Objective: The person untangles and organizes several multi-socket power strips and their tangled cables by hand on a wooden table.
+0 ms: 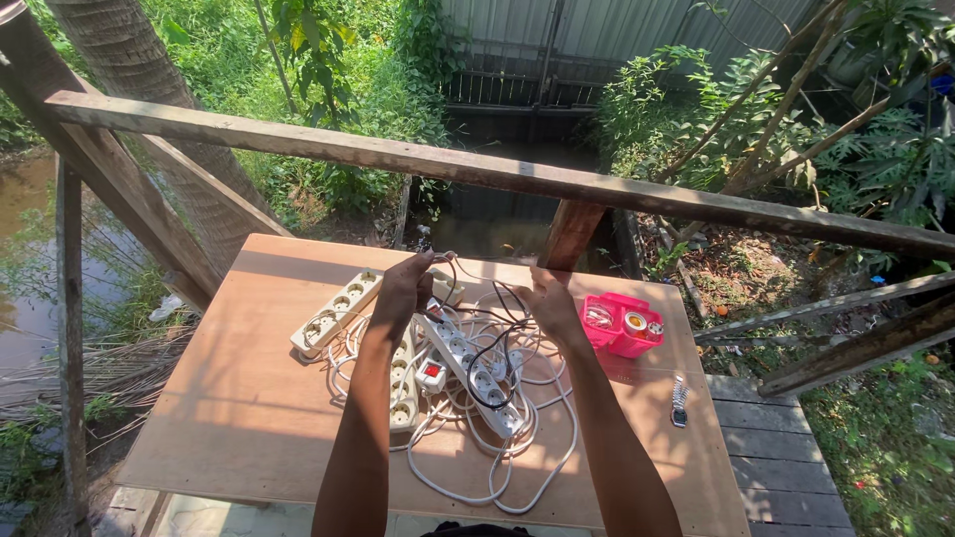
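Closest to you, loops of white cable (517,477) spill toward the near edge of the plywood counter (229,418). Above them lies the long white power strip (476,373), its long axis running diagonally from near your left hand down toward the near right, sockets facing up. A second strip (403,393) lies just left of it, roughly along your left forearm, and a third strip (335,313) sits farther left, angled up toward the far edge.

Your left hand (406,288) is raised over the pile with its fingers pinched shut on a thin black wire (489,343); your right hand (552,303) holds the same wire's other stretch, fingers curled closed around it. The wire droops between your hands and loops down across the diagonal strip.

To work it well, I'd judge you should keep the wire taut and lift it straight up, so it clears the white loops instead of dragging them.

Right of your right hand sits an open pink box (623,325) of small parts. Beyond the counter run a wooden railing (418,159), green foliage and a metal fence.
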